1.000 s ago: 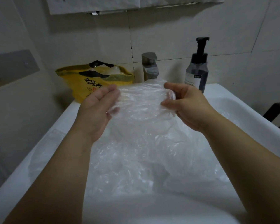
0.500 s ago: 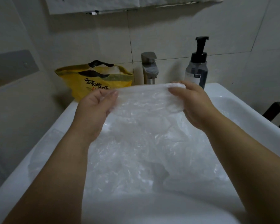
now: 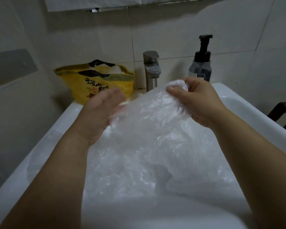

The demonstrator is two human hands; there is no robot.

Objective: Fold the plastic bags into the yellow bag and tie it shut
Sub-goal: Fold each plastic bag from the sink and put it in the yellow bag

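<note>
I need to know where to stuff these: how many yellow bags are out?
1. The yellow bag stands at the sink's back left corner, left of the tap, behind the left hand. No other shows.

Dim light, pale tiled wall [image 3: 172, 30], white sink [image 3: 64, 118], steel tap [image 3: 151, 68], dark chair [image 3: 284, 111]

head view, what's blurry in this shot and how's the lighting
Head view: dim, flat light with a grey cast; the left hand is smeared by motion blur, while the right hand, gripping the clear plastic bag, is fairly sharp; the yellow bag print stays legible; the sink rim bows slightly from wide-angle distortion; the bottom edge is a soft white haze.
</note>
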